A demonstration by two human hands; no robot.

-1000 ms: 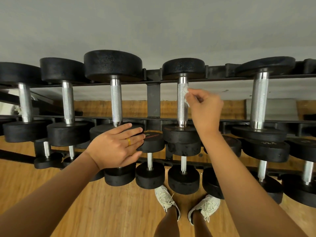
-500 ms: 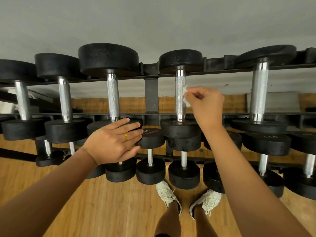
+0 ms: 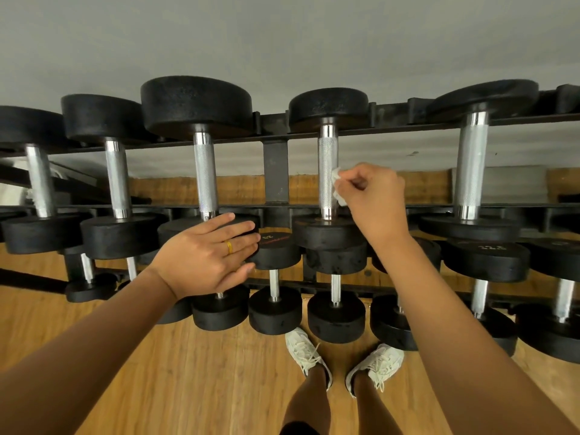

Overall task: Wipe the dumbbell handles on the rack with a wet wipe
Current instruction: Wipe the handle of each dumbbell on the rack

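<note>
Wooden floor (image 3: 204, 372), 20-labelled dumbbell (image 3: 276, 254), 22.5-labelled dumbbell (image 3: 486, 262)

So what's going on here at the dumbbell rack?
A person stands at the rack, cleaning. The right hand pinches a wipe against the lower part of one top-row handle. The left hand rests flat, fingers straight, on the near head of the dumbbell beside it.
</note>
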